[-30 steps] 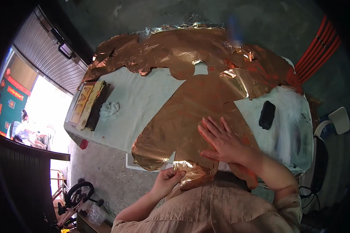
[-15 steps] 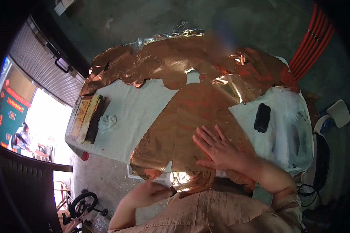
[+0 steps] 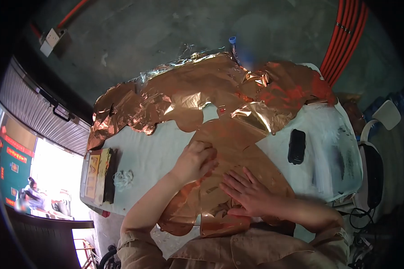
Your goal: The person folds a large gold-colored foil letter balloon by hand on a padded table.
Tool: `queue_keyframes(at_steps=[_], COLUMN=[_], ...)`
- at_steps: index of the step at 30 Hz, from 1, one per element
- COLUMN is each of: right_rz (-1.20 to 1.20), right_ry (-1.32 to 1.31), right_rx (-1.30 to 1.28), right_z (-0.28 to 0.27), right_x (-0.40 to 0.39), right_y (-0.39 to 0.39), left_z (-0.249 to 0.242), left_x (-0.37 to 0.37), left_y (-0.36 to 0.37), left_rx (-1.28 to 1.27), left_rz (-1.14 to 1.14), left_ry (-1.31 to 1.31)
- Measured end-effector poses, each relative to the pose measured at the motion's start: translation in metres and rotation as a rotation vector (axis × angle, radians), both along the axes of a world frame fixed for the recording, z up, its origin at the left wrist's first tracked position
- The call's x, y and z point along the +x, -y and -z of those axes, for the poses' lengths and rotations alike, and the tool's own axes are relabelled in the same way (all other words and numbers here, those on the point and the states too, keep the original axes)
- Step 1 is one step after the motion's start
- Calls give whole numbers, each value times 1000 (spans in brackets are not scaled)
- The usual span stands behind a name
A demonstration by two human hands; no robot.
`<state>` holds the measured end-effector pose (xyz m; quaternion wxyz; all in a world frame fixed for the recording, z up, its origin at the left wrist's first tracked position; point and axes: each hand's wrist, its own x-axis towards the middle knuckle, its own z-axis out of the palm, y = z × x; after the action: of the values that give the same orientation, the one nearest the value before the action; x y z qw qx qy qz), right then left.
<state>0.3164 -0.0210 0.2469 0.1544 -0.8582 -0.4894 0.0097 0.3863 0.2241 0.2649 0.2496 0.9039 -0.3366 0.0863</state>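
Observation:
A large sheet of copper-coloured foil (image 3: 231,154) lies across the white-covered table, its near end cut into rounded lobes beside my body. My right hand (image 3: 247,193) rests flat on the foil with fingers spread. Over the foil's left edge, my left hand (image 3: 195,159) is closed, fingers curled down toward the sheet. Whatever sits inside that fist is hidden. Beyond both hands, more crumpled copper foil (image 3: 188,78) with scalloped edges and reddish patches runs along the far side.
A black phone-like case (image 3: 296,146) lies on the right. At the left stand a stack of book-like items (image 3: 96,175) and a bundle of white string (image 3: 123,180). A blue-capped tube (image 3: 233,45) is at the far edge. A white chair (image 3: 386,115) stands right; a person (image 3: 36,197) appears outside.
My left hand has moved from the foil's near edge up and forward onto its left side. My right hand stays flat on the foil. The camera view has shifted.

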Motion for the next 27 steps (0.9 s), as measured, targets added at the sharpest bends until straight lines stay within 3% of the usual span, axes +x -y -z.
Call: queue_keyframes(at_steps=[6,22,27], right_rz=[6,-11,-20], right_ry=[-31,19,8], right_rx=[-9,127,165], right_z=[0,8,9], right_x=[1,1,2], right_y=[0,3,3], left_z=[9,15,13], left_x=[-1,-3,-4], left_y=[9,8,9], left_rx=[120,79,184], left_rz=[-68,-107,-108], left_ry=[60,25,16])
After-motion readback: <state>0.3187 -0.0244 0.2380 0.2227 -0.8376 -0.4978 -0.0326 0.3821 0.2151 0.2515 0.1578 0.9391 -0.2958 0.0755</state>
